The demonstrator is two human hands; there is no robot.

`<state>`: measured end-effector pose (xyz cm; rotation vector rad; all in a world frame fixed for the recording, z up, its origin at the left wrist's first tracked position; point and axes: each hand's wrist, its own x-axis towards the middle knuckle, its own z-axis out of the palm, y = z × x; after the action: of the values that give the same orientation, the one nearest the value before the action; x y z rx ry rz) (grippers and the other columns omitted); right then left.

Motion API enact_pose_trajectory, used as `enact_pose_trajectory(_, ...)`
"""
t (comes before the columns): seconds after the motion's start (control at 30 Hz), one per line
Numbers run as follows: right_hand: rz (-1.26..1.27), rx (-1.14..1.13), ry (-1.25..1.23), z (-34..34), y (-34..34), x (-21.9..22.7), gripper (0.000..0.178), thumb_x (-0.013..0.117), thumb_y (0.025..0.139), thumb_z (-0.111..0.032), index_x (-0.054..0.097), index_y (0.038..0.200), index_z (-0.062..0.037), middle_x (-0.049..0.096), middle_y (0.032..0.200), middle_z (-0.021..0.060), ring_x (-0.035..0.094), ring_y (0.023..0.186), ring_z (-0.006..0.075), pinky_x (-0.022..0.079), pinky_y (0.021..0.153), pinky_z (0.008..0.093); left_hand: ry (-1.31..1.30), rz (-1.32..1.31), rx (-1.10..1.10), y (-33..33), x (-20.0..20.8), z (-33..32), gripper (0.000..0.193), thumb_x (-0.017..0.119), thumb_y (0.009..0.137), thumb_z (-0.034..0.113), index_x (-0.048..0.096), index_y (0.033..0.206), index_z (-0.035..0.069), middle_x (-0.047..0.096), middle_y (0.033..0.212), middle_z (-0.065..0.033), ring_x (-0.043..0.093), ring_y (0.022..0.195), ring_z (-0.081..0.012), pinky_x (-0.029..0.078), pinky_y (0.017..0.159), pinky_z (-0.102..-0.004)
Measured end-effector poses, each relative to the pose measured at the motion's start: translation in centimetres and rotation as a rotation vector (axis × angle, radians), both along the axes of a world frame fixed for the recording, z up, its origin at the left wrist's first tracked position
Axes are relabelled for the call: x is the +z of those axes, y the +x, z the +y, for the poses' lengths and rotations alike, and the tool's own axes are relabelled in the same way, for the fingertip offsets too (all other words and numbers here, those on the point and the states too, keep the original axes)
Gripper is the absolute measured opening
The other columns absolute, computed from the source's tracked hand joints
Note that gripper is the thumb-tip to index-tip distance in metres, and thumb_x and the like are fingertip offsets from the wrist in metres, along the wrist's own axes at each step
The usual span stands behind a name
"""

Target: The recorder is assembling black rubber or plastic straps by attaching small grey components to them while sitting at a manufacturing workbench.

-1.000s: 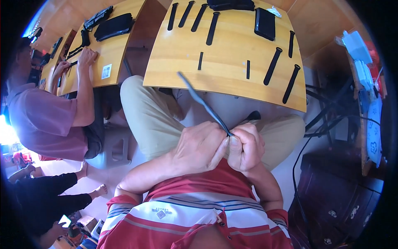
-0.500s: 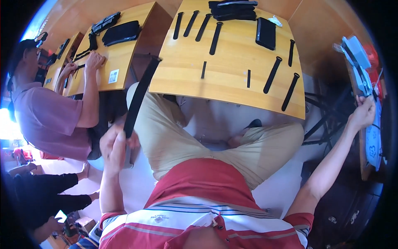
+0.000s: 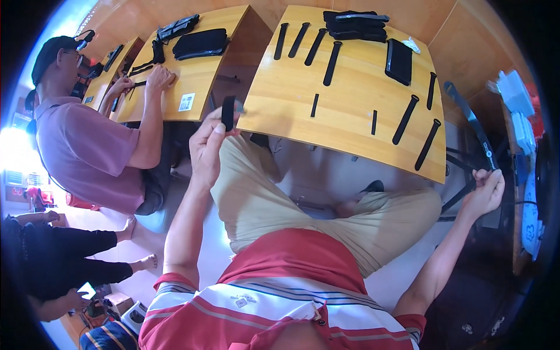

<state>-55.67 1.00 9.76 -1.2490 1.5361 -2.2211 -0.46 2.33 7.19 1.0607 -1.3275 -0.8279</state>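
Observation:
My left hand (image 3: 205, 153) is closed on a black strap (image 3: 228, 112), held up at the near left corner of the wooden table (image 3: 280, 93). Out to the right, my right hand (image 3: 487, 192) pinches the lower end of a long dark strap (image 3: 470, 116), which slants up and left beside the table. Several black straps with looped ends (image 3: 332, 63) lie spaced across the tabletop, some at the far left and others along the right (image 3: 406, 119). Two short black strips (image 3: 315, 105) lie near the middle.
A stack of black fabric pieces (image 3: 356, 28) and a flat black pouch (image 3: 399, 62) sit at the table's far side. Pale blue packages (image 3: 515, 96) rest on a side surface at right. To the left, another person (image 3: 87, 140) works at a second table (image 3: 201, 81).
My right hand has drawn the long strap left, off the side surface with the packages. My left hand has risen toward the table corner with its strap. The view has shifted slightly.

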Motion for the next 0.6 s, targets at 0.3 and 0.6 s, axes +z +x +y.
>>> enact_pose_trajectory(0.3, -0.05, 0.028, 0.02, 0.6, 2.2, -1.4, 0.022, 0.052, 0.103, -0.02, 0.058, 0.098, 0.0008, 0.055, 0.072, 0.0034, 0.053, 0.066, 0.0101, 0.055, 0.069, 0.0307, 0.07, 0.157, -0.001, -0.6, -0.3, -4.0, 0.03, 0.05, 0.101, 0.021, 0.065, 0.109, -0.003, 0.059, 0.13, -0.0167, 0.063, 0.106, -0.0188, 0.053, 0.085, -0.0306)
enact_pose_trajectory(0.6, -0.065, 0.105, 0.028, 0.6, 4.8, -1.6, 0.022, 0.051, 0.104, -0.02, 0.058, 0.1, 0.001, 0.054, 0.071, 0.0035, 0.052, 0.067, 0.0095, 0.052, 0.069, 0.0295, 0.406, 0.3, 0.155, -4.1, -8.1, -3.6, 0.03, 0.05, 0.102, 0.023, 0.064, 0.093, -0.002, 0.069, 0.09, -0.0108, 0.067, 0.076, -0.0151, 0.055, 0.07, -0.028)
